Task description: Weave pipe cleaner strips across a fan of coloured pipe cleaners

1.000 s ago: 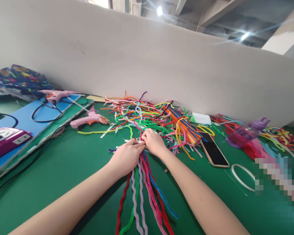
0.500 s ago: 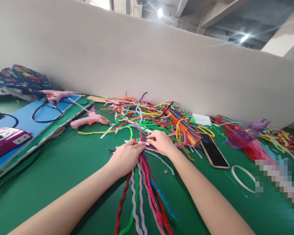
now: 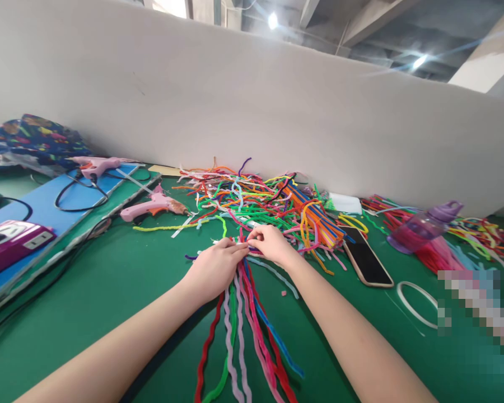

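Observation:
Wavy pipe cleaners (image 3: pixel 241 330) in red, green, lilac, pink and blue fan out toward me over the green table. My left hand (image 3: pixel 218 266) is closed over their far ends, pressing them together near the tabletop. Beside it, my right hand (image 3: pixel 271 244) is closed in a pinch, its fingertips almost meeting the left ones. A small white piece shows at the left fingertips; what the right fingertips pinch is too small to make out. Just beyond both hands lies a tangled heap of coloured pipe cleaners (image 3: pixel 252 196).
Two pink glue guns, one nearer (image 3: pixel 157 206) and one farther (image 3: pixel 98 165), lie to the left with cords. A purple power strip (image 3: pixel 19 243) rests on a blue board (image 3: pixel 79 196). Rightward are a phone (image 3: pixel 367 257), a purple bottle (image 3: pixel 424 226) and a white ring (image 3: pixel 415 305).
My right hand has shifted slightly left, its fingertips closer to the left hand's. The left hand and the pipe cleaners stay nearly where they were.

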The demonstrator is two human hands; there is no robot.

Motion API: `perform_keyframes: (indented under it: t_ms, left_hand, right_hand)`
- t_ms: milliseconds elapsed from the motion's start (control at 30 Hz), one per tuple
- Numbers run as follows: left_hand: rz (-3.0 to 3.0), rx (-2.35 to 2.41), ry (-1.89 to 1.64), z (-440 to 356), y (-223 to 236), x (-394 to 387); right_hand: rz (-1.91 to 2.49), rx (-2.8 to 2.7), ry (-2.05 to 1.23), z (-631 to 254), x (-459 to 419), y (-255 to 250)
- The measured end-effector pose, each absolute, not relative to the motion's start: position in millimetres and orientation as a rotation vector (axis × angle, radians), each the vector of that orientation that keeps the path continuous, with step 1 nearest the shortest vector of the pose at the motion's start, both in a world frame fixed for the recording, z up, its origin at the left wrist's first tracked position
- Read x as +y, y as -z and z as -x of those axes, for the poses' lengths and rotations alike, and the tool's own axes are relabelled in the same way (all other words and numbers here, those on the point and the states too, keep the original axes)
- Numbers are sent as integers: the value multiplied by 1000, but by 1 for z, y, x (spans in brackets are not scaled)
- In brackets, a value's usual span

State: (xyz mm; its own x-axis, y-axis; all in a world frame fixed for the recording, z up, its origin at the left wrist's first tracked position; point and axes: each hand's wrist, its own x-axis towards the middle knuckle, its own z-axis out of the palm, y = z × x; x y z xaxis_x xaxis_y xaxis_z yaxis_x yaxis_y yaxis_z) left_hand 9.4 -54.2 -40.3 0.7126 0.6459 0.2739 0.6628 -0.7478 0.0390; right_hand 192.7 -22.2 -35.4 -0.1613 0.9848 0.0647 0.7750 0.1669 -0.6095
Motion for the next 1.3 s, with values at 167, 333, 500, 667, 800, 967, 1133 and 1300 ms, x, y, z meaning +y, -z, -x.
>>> perform_keyframes:
  t_ms: [167,333,500,667,800,967,1133,1300]
  left_hand:
    - [2873,-1093,508,-8,41,-50]
    - [2860,-1057,510,-8,42,-49]
    - [2875,-1057,478,-10,42,-49]
    - [2829,-1004,361,-13,40,-51]
    - [2818,-946,329,-12,38,-53]
    - [2815,-897,274,-11,37,-56]
    - [2766,-892,257,-13,38,-57]
    - [2756,-882,291,-13,39,-57]
  right_hand:
    - [1657,-2024,-608,-193,-20,32]
    - [1660,-2153,-565,-197,-20,20]
    - [1781,-2280,-417,-187,-28,10]
    - [1844,-2324,-293,-171,-36,2]
    - [1831,-2364,-268,-171,-36,2]
    - [1709,-2390,-363,-187,-27,9]
    - [1630,-2331,-521,-194,-21,9]
    - [1681,-2343,-503,-190,-23,5]
